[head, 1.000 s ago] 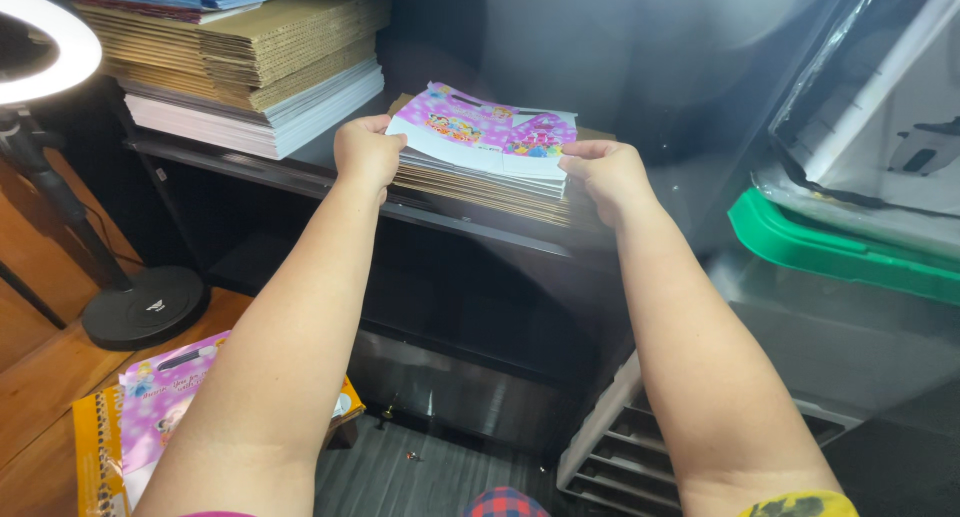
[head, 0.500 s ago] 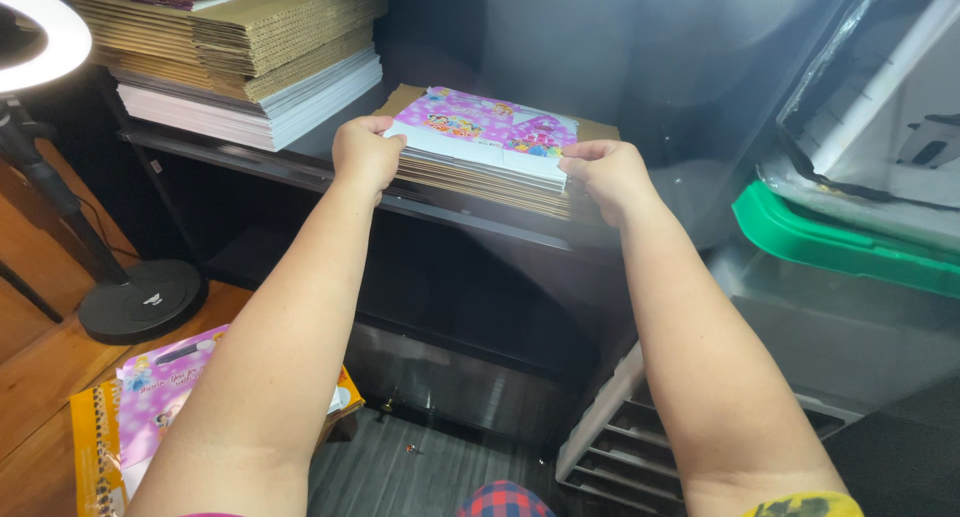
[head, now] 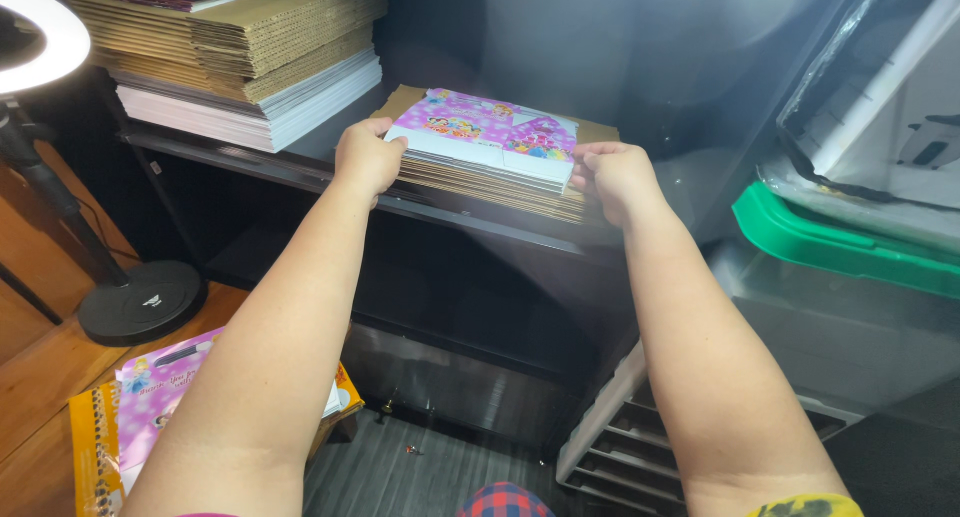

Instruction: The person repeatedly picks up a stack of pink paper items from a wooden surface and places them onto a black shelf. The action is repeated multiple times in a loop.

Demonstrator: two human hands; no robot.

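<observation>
A small stack of flattened cardboard boxes (head: 480, 177) lies on a dark shelf (head: 300, 167), topped by a pink flat box with cartoon pictures (head: 490, 127). My left hand (head: 366, 157) grips the stack's left end. My right hand (head: 612, 177) grips its right end. Both arms reach forward and up from the bottom of the view.
A tall pile of brown and white cardboard sheets (head: 240, 57) fills the shelf's left. A ring light (head: 45, 37) on a round black base (head: 140, 302) stands left. More pink boxes (head: 160, 397) lie on the wooden floor. A clear bin with green lid (head: 830, 242) sits right.
The view has shifted slightly; the stack and both hands sit a little lower and nearer the shelf's front edge. Both hands keep their grip on the stack's ends.
</observation>
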